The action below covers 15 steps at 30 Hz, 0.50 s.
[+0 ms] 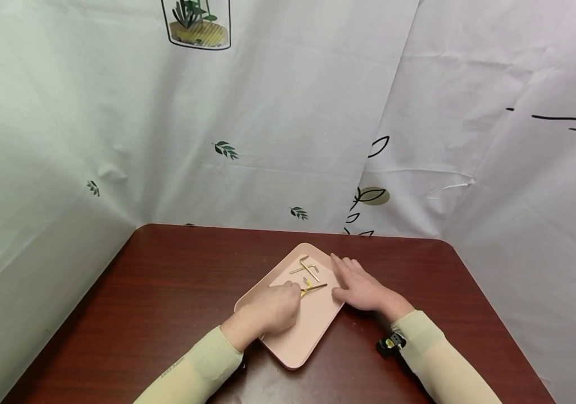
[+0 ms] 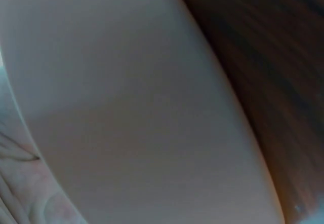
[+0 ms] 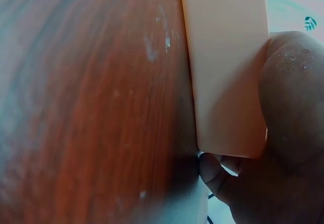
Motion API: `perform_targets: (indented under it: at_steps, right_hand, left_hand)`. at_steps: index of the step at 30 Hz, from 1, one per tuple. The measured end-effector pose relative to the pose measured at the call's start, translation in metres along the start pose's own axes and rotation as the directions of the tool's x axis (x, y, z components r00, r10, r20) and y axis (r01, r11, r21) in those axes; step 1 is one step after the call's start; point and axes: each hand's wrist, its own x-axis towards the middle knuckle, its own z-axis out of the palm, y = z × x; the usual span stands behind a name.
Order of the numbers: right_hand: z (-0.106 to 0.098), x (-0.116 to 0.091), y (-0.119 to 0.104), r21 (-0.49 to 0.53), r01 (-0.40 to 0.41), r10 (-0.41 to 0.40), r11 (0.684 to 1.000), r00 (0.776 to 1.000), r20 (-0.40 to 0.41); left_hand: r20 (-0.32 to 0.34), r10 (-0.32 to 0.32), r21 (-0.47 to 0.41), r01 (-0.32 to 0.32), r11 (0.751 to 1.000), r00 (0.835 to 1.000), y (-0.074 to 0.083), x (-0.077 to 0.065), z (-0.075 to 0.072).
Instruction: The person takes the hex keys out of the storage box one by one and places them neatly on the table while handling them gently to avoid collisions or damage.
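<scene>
A shallow pink tray [image 1: 304, 338] lies at an angle on the table. Over its left part, my left hand [image 1: 279, 306] is curled round a thin gold-coloured metal tool [image 1: 314, 288], whose far end sticks out to the right; the fist hides the rest. Just past the fist, a small yellow piece [image 1: 309, 283] shows in the tray. Two gold-coloured hex keys [image 1: 310, 270] lie crossed near the tray's far end. My right hand [image 1: 361, 285] grips the tray's right corner, thumb over the rim; the right wrist view shows its fingertips [image 3: 212, 171] round the corner.
The dark red-brown wooden table [image 1: 187, 269] extends on all sides of the tray. Pale printed cloth [image 1: 278, 112] hangs behind the table and along both sides. A small black device [image 1: 391, 343] is strapped at the right wrist.
</scene>
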Motion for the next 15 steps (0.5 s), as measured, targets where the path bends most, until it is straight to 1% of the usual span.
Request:
perform_targets:
  at_steps: [4, 9, 15]
  right_hand:
    - [-0.0004, 0.0002, 0.0, 0.013, -0.008, 0.008, 1.0, 1.0, 0.002]
    - [-0.0006, 0.0005, 0.0004, 0.021, -0.008, 0.008, 1.0, 1.0, 0.002]
    - [-0.0004, 0.0003, 0.0008, 0.016, -0.008, 0.008, 1.0, 1.0, 0.004]
  left_hand:
    - [-0.016, 0.016, 0.002, -0.016, 1.0, 1.0, -0.001, -0.0008, -0.0021]
    - [-0.054, 0.051, 0.022, -0.05, 0.999, 0.997, -0.0024, -0.0017, -0.0054]
    - [-0.068, 0.059, 0.022, -0.058, 0.998, 0.996, -0.0039, -0.001, -0.0094]
